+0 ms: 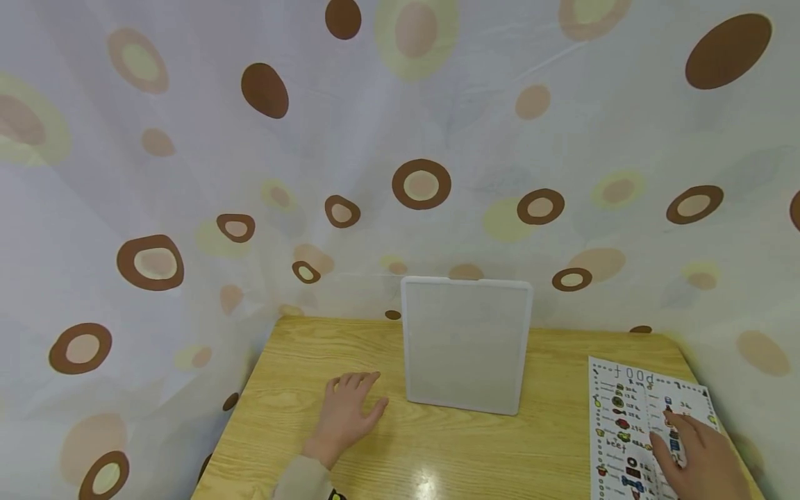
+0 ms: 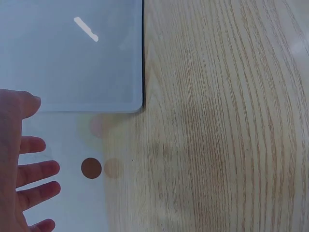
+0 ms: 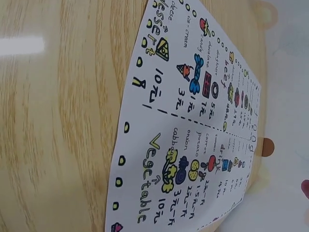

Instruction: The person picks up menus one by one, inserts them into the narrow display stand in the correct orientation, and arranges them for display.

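Right hand (image 1: 700, 455) rests with fingers spread flat on a printed food menu sheet (image 1: 625, 423) at the tabletop's (image 1: 437, 444) right edge; slide it gently, keeping it flat. Left hand (image 1: 346, 413) lies open beside an upright white board (image 1: 465, 344).

A pale grey-white board (image 1: 465, 344) is standing on light wood-grain tabletop (image 1: 312, 430); the white menu sheet (image 1: 631, 423) is showing colourful drawings; the curtain (image 1: 250, 173) is showing brown rings.
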